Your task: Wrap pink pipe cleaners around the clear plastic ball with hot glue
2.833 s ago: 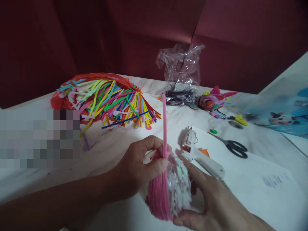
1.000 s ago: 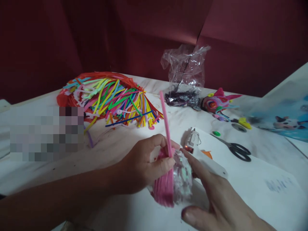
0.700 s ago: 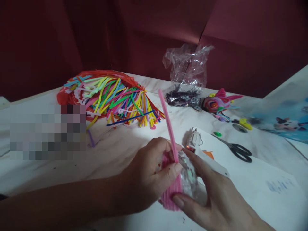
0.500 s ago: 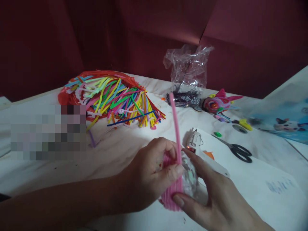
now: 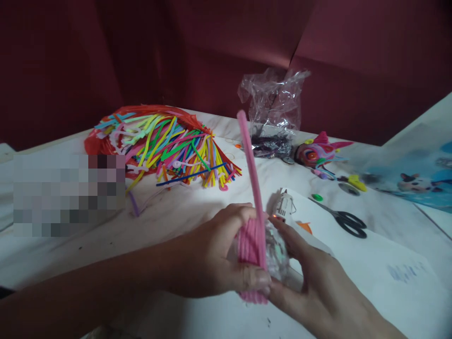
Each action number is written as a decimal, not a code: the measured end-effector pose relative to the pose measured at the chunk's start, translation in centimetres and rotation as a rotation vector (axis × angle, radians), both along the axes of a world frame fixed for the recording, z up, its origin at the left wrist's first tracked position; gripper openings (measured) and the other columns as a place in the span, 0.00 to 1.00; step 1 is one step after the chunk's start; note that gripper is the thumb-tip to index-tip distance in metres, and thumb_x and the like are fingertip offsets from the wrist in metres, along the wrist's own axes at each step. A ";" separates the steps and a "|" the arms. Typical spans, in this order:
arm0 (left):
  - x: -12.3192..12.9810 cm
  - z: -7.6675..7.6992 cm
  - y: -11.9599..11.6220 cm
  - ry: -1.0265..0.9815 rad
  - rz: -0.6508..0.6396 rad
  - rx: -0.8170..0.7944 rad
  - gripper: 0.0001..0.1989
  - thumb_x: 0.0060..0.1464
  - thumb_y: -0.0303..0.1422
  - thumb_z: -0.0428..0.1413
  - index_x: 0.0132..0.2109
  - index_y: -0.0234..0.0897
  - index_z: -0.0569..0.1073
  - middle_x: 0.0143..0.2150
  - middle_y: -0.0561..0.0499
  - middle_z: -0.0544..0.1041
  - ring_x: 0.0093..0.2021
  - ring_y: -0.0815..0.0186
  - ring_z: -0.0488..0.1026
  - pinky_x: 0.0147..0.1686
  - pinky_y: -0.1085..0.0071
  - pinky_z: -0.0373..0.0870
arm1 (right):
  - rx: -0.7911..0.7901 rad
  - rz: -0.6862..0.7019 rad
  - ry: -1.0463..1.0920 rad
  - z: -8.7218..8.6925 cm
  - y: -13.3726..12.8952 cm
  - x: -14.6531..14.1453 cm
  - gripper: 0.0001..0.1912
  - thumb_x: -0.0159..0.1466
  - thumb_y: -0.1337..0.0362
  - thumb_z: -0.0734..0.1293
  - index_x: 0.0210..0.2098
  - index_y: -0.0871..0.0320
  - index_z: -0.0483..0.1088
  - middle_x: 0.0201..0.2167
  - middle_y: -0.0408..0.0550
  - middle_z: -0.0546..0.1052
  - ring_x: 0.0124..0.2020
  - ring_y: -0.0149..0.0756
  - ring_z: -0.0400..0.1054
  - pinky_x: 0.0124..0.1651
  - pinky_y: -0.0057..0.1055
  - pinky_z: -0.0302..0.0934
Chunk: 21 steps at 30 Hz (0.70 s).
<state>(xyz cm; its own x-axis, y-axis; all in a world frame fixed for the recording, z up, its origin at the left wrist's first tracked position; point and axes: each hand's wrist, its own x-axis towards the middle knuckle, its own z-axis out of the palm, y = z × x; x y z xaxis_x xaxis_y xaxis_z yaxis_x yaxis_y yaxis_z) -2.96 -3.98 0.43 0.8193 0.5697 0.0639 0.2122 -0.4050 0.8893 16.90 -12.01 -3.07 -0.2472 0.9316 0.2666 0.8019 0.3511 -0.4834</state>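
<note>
Between my hands is a clear, crinkled plastic form, perhaps a bottle, its left part covered by close rows of pink pipe cleaner. One loose pink pipe cleaner end sticks up from it, leaning a little to the left. My left hand is closed round the wrapped side, its thumb pressed across the pink rows near the bottom. From the right, my right hand grips the bare plastic side, fingers behind at the top and thumb at the lower front. Its thumb tip meets my left thumb.
Behind my hands lies a white glue gun with an orange light. Black-handled scissors rest on white paper. Bundled colourful pipe cleaners spill from red plastic. Beyond are a clear bag and a pink fish-like craft.
My left thumb has slid down the pink rows, and its fingers have opened out round the top. The loose pipe cleaner end stands higher and leans further left. The view has shifted slightly.
</note>
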 end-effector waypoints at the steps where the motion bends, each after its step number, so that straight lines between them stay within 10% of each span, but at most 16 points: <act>1: 0.1 0.1 0.0 0.008 0.004 -0.004 0.32 0.44 0.40 0.58 0.55 0.37 0.58 0.57 0.43 0.60 0.55 0.54 0.59 0.53 0.58 0.58 | 0.025 0.008 -0.031 0.0 0.1 0.0 0.31 0.73 0.38 0.54 0.62 0.55 0.50 0.39 0.44 0.58 0.39 0.28 0.58 0.41 0.15 0.62; 10: 0.6 0.6 -0.6 0.049 0.055 0.051 0.29 0.46 0.35 0.56 0.56 0.41 0.59 0.54 0.48 0.63 0.54 0.57 0.59 0.54 0.60 0.57 | 0.181 -0.010 -0.232 -0.5 0.3 0.5 0.40 0.72 0.30 0.46 0.62 0.60 0.47 0.43 0.46 0.56 0.40 0.33 0.58 0.33 0.19 0.64; 17: 0.9 -0.6 0.0 -0.072 0.059 -0.284 0.30 0.44 0.35 0.58 0.53 0.35 0.55 0.46 0.46 0.69 0.45 0.58 0.68 0.41 0.64 0.68 | 0.193 0.049 -0.152 1.1 0.5 1.2 0.42 0.74 0.32 0.41 0.61 0.68 0.48 0.43 0.50 0.56 0.41 0.32 0.58 0.36 0.21 0.64; 21: 0.4 -0.9 1.1 -0.047 0.140 0.014 0.36 0.37 0.37 0.62 0.53 0.32 0.57 0.55 0.41 0.60 0.57 0.53 0.56 0.57 0.59 0.52 | 0.279 -0.025 -0.300 1.4 1.2 4.7 0.33 0.78 0.39 0.45 0.58 0.65 0.54 0.41 0.45 0.58 0.36 0.29 0.60 0.26 0.16 0.61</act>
<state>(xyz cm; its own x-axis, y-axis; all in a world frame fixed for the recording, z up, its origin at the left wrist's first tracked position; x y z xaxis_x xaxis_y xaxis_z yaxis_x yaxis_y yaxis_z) -2.57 -2.83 -0.44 0.7278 0.6770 0.1095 0.2254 -0.3869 0.8941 21.64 -10.80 -1.68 -0.3302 0.8406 0.4293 0.9029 0.4139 -0.1161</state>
